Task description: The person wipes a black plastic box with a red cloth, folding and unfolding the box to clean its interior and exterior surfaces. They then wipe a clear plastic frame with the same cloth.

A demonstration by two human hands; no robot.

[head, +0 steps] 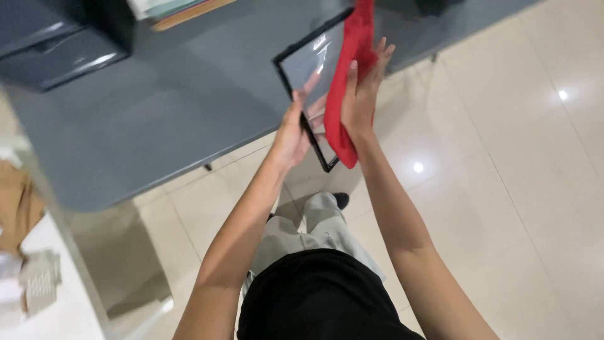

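Note:
A black-framed glass pane (309,58), like a picture frame, is held tilted in the air over the edge of a grey table (157,119). My left hand (292,132) grips its lower edge, thumb on the glass. My right hand (360,94) presses a red cloth (350,63) flat against the right side of the pane. The cloth drapes over the frame's right edge and hides it.
Dark grey trays (56,44) and some papers (176,9) sit at the table's far side. A white surface with brown and white items (28,277) lies at the left. Glossy beige floor tiles (522,189) spread to the right. My legs (314,226) are below.

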